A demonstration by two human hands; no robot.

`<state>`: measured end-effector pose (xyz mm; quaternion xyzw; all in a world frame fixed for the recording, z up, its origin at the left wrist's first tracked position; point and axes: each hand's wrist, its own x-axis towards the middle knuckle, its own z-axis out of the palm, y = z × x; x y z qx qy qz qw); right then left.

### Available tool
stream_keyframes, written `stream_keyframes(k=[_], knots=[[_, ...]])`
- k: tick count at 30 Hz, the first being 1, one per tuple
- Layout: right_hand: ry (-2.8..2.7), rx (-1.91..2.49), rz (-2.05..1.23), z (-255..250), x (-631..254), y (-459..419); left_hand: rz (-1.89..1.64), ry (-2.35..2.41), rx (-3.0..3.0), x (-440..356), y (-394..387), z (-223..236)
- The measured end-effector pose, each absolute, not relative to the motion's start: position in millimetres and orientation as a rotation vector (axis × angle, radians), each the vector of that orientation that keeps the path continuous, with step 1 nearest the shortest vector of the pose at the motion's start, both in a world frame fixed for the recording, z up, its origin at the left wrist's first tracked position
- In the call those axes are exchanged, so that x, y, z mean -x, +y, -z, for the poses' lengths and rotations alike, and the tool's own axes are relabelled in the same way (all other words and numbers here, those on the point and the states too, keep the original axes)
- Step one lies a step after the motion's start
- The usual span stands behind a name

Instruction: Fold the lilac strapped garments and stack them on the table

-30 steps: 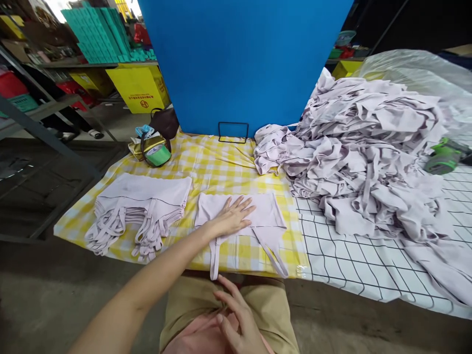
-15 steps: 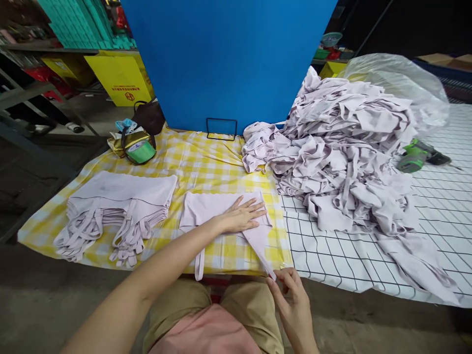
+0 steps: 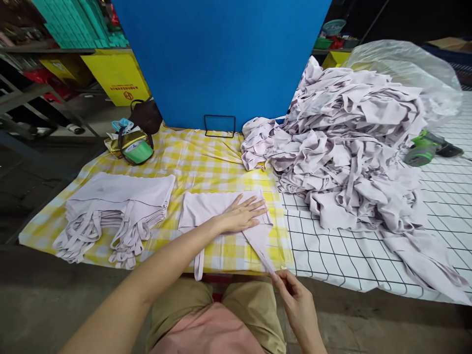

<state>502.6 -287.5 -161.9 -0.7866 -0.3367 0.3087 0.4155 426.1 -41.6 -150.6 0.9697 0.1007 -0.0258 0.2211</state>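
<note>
Sitting on the bench (image 3: 221,162), from biggest down: loose garment heap (image 3: 350,142) at right; folded stack (image 3: 121,201) at left; single lilac top (image 3: 217,209) lying flat at the front edge between them; left hand (image 3: 241,214) is pressing it down, palm open, fingers spread, gripping nothing; right hand (image 3: 295,297) is pinching the top's strap (image 3: 264,250) end, pulling it taut off the edge.

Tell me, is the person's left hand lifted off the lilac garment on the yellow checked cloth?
No, the left hand lies flat on the lilac garment, pressing it to the yellow checked cloth.
</note>
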Motion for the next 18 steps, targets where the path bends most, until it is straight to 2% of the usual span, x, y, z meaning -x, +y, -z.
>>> stream_keyframes(k=[7,11,13,16,18], knots=[[-0.777,1.974,-0.779,158,-504,-289,0.118,0.268,-2.475,-423,-30,131],[-0.692,1.995,-0.663,152,-494,-287,-0.086,0.618,-2.415,-389,-8,117],[-0.743,1.905,-0.849,152,-475,-279,-0.151,0.817,-2.425,-363,0,116],[-0.690,1.604,-1.411,157,-432,-258,-0.113,0.965,-2.457,-326,0,121],[-0.498,1.369,-1.670,162,-402,-244,-0.046,0.969,-2.494,-309,-5,129]])
